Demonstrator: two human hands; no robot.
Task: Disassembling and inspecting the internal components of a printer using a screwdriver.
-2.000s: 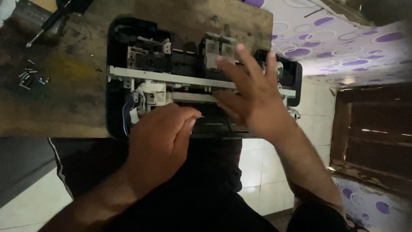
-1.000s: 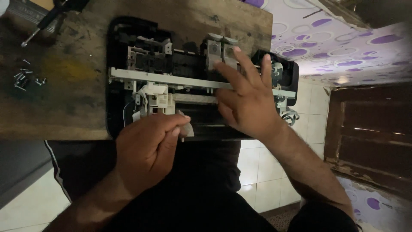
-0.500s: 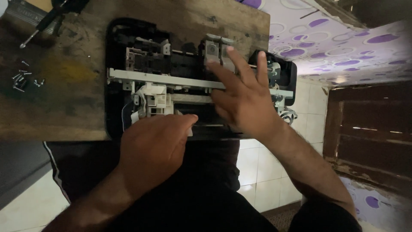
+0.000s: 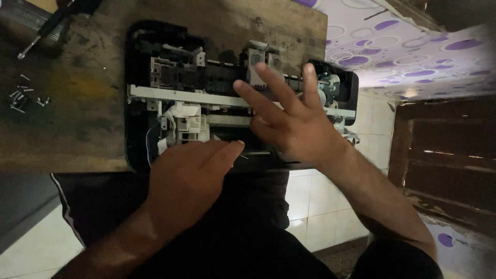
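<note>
An opened black printer chassis [image 4: 139,62] lies on a worn wooden table [image 4: 72,119], its white metal rail [image 4: 181,96] and white plastic carriage [image 4: 187,122] exposed. My left hand [image 4: 186,181] rests on the printer's near edge, fingers together and pointing right just below the carriage. My right hand [image 4: 289,121] lies flat across the rail and the inner parts, fingers spread toward the grey piece [image 4: 258,59] at the back. Neither hand visibly holds anything.
Several loose screws [image 4: 23,98] lie at the table's left. A screwdriver [image 4: 46,31] rests at the far left corner. Tiled floor [image 4: 310,206] shows below the table edge, and a patterned cloth [image 4: 413,46] with purple ovals lies to the right.
My left hand held a small pale piece a second ago; now it lies flat on the printer's edge with the piece out of sight. My right hand shifted slightly over the rail.
</note>
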